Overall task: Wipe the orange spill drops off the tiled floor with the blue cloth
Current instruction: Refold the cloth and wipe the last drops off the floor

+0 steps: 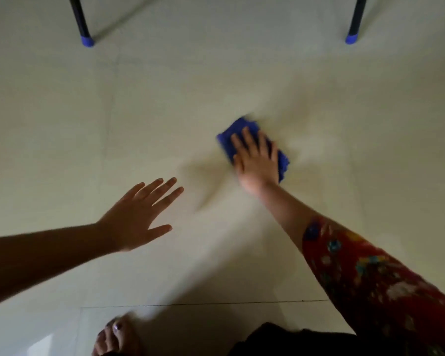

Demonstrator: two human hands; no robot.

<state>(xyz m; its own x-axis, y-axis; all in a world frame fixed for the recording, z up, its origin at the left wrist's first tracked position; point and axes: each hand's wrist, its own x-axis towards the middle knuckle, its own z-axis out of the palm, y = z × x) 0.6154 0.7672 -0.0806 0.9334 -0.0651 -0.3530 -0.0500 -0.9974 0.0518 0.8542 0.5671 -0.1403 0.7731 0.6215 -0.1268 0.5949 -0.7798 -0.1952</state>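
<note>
The blue cloth (244, 129) lies bunched on the pale tiled floor (165, 111) at centre right. My right hand (256, 160) presses flat on top of it with straight fingers, covering most of it. My left hand (139, 214) hovers lower left of the cloth, fingers spread and holding nothing. No orange drops show on the tiles; the picture is dim and blurred around the cloth.
Two dark furniture legs with blue feet stand at the far edge, one at top left (86, 41) and one at top right (352, 37). A bare foot (116, 335) shows at the bottom. A grout line (216, 303) runs across near me.
</note>
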